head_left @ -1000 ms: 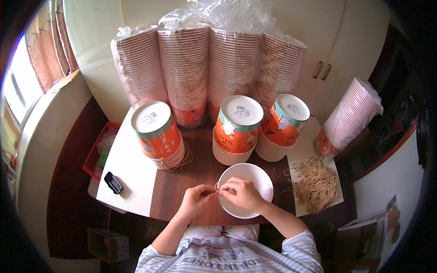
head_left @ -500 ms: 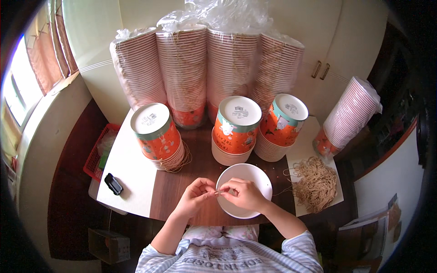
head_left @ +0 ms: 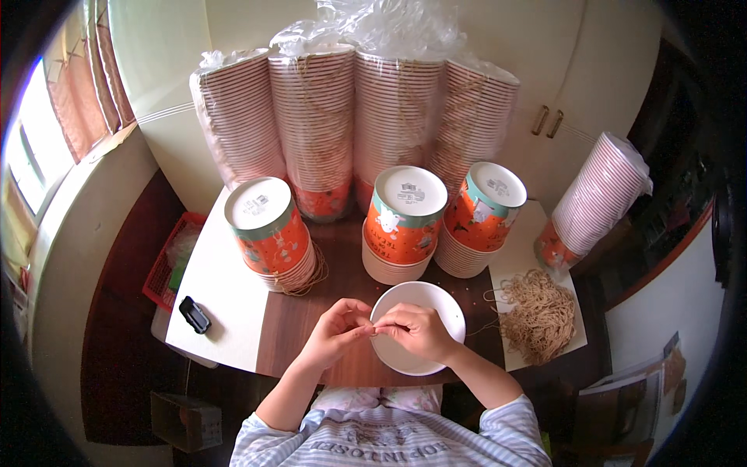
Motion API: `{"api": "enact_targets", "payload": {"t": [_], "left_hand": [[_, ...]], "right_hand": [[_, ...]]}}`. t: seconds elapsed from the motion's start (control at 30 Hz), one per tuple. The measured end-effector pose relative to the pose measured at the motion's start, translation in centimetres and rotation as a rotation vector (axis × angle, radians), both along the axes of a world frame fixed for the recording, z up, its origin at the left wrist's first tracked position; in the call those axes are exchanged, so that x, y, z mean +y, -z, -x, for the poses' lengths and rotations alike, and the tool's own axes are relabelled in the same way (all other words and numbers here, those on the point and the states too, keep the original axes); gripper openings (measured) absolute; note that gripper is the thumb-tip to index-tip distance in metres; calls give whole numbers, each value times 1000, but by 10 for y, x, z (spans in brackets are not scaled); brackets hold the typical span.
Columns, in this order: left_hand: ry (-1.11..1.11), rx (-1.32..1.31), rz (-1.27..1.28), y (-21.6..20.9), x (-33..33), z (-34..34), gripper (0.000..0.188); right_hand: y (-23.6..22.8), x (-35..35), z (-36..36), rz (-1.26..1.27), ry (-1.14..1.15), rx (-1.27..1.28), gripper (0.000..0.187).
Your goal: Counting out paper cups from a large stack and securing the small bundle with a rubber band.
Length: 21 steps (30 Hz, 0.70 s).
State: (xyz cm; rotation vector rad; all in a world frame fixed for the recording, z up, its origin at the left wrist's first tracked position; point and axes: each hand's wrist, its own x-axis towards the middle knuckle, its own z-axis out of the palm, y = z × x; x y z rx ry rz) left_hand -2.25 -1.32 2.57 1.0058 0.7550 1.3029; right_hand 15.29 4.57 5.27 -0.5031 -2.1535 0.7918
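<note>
My left hand (head_left: 339, 332) and my right hand (head_left: 417, 331) meet fingertip to fingertip, both closed in a pinch. Something small sits between them, too tiny to make out. Beneath my right hand is a white round tub (head_left: 450, 311), its inside facing up, partly covered by the hand and wrist. A heap of beige twine (head_left: 537, 317) lies to its right, with a loose strand reaching toward the tub. Just beyond the tub stands an upside-down stack of orange and teal paper buckets (head_left: 403, 229).
More upturned buckets stand in a right stack (head_left: 481, 222) and a left stack (head_left: 271, 243) with twine at its base. Tall plastic-wrapped stacks (head_left: 315, 117) line the back; another wrapped stack (head_left: 595, 198) leans at right. A black case (head_left: 194, 315) and red basket (head_left: 162, 272) are left.
My fingertips have shifted slightly while staying pinched together over the tub's left rim. Everything else looks the same.
</note>
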Motion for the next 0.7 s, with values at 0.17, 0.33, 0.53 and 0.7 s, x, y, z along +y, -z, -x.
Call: {"api": "enact_targets", "payload": {"t": [0.17,0.33,0.53,0.7], "left_hand": [[-66,3,68,6,-3,2,20],[-132,598,-222,7,-5,3,16],[-236,563,-211,1,-3,-1,11],[-242,508,-164,5,-5,0,8]], "right_hand": [[1,2,0,55,38,-30,6],[-1,3,0,78,26,-31,5],[4,3,-1,132,53,-69,5],[10,2,-1,137,50,-152,7]]}}
